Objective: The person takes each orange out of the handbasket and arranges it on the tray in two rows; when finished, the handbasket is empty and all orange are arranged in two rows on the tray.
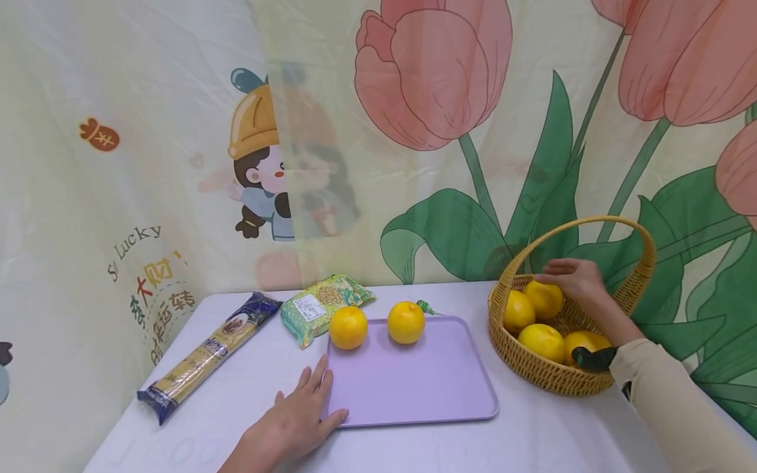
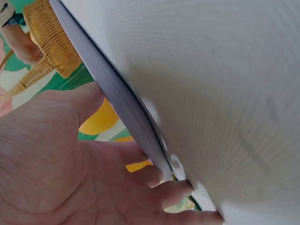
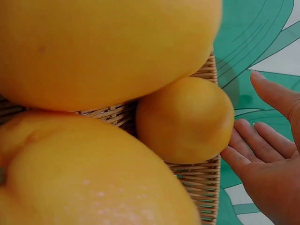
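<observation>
My left hand (image 1: 298,414) rests at the left edge of a lilac tray (image 1: 414,387), fingers spread and relaxed. The left wrist view shows its thumb and fingertips along the tray's side (image 2: 117,96). Two round orange-yellow citrus fruits (image 1: 348,328) sit at the tray's back edge. My right hand (image 1: 573,281) reaches over a wicker basket (image 1: 532,369) under its arched handle, which holds several such fruits (image 1: 541,342). Seen from the right wrist, straight, parted fingers (image 3: 255,143) lie right beside the rearmost fruit (image 3: 185,121), thumb raised away from it.
A blue-and-gold pack of spaghetti (image 1: 209,355) lies slanted at the left. Behind the tray's left corner is a green-yellow food packet (image 1: 322,305). A small green-wrapped lollipop (image 1: 424,307) lies behind the tray. A printed curtain (image 1: 426,197) hangs along the table's back.
</observation>
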Demonstrator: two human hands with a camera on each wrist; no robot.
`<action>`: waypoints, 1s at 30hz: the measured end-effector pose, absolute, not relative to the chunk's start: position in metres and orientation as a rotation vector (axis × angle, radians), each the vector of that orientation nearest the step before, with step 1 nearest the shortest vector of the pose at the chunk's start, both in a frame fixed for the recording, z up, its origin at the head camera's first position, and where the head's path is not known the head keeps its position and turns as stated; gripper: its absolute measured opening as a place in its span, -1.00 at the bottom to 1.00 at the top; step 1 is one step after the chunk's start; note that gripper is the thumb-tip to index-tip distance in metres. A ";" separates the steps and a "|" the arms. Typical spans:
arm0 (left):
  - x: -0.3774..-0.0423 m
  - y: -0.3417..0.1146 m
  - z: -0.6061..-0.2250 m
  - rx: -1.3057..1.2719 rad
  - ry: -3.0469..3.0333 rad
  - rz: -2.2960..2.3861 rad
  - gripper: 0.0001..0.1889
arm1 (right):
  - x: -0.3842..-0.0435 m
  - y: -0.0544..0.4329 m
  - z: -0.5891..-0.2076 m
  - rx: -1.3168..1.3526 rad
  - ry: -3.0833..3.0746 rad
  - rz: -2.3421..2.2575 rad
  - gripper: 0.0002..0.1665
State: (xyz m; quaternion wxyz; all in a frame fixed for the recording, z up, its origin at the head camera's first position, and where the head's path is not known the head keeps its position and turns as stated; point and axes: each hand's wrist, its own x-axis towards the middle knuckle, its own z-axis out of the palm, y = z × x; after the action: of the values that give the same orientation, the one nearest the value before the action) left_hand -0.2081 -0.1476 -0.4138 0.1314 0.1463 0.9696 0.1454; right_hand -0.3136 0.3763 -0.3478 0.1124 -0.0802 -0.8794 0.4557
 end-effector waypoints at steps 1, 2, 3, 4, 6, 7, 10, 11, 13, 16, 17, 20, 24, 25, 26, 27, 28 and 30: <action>-0.208 -0.147 -0.414 0.424 2.814 0.423 -0.12 | -0.314 0.377 -0.349 -0.247 -2.582 1.340 -0.18; -0.208 -0.147 -0.414 0.422 2.812 0.424 -0.12 | -0.315 0.377 -0.351 -0.261 -2.583 1.346 -0.18; -0.209 -0.148 -0.414 0.422 2.813 0.425 -0.12 | -0.316 0.378 -0.352 -0.275 -2.584 1.343 -0.18; -0.209 -0.148 -0.414 0.419 2.811 0.427 -0.12 | -0.316 0.378 -0.352 -0.284 -2.581 1.348 -0.18; -0.209 -0.148 -0.414 0.414 2.810 0.430 -0.12 | -0.317 0.378 -0.354 -0.287 -2.571 1.354 -0.19; -0.209 -0.148 -0.414 0.414 2.811 0.428 -0.12 | -0.317 0.378 -0.354 -0.288 -2.568 1.351 -0.19; -0.209 -0.148 -0.414 0.404 2.806 0.422 -0.12 | -0.318 0.378 -0.356 -0.294 -2.568 1.325 -0.22; -0.209 -0.148 -0.414 0.406 2.806 0.419 -0.12 | -0.318 0.378 -0.357 -0.298 -2.575 1.306 -0.22; -0.209 -0.147 -0.414 0.407 2.805 0.415 -0.12 | -0.318 0.378 -0.358 -0.300 -2.585 1.280 -0.23; -0.209 -0.147 -0.414 0.409 2.807 0.415 -0.12 | -0.318 0.379 -0.360 -0.313 -2.608 1.254 -0.21; -0.209 -0.147 -0.414 0.411 2.808 0.413 -0.12 | -0.318 0.379 -0.360 -0.320 -2.622 1.249 -0.21; -0.209 -0.148 -0.413 0.403 2.809 0.414 -0.12 | -0.317 0.382 -0.360 -0.352 -2.664 1.267 -0.19; -0.209 -0.148 -0.413 0.405 2.812 0.413 -0.12 | -0.317 0.385 -0.359 -0.361 -2.735 1.280 -0.14; -0.209 -0.148 -0.414 0.409 2.814 0.411 -0.12 | -0.317 0.385 -0.358 -0.357 -2.748 1.285 -0.13; -0.209 -0.148 -0.414 0.410 2.814 0.410 -0.11 | -0.317 0.386 -0.358 -0.349 -2.762 1.285 -0.12; -0.209 -0.147 -0.414 0.413 2.816 0.409 -0.12 | -0.317 0.385 -0.358 -0.339 -2.776 1.282 -0.10; -0.209 -0.147 -0.414 0.414 2.817 0.408 -0.11 | -0.317 0.386 -0.358 -0.326 -2.790 1.278 -0.09; -0.208 -0.147 -0.415 0.417 2.817 0.412 -0.12 | -0.316 0.386 -0.357 -0.313 -2.812 1.266 -0.05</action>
State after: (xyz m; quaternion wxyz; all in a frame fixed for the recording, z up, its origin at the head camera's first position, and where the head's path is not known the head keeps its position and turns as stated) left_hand -0.2084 -0.1470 -0.4149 0.1316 0.1438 0.9705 0.1419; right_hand -0.3164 0.3857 -0.3573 0.0209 -0.1010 -0.9069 0.4084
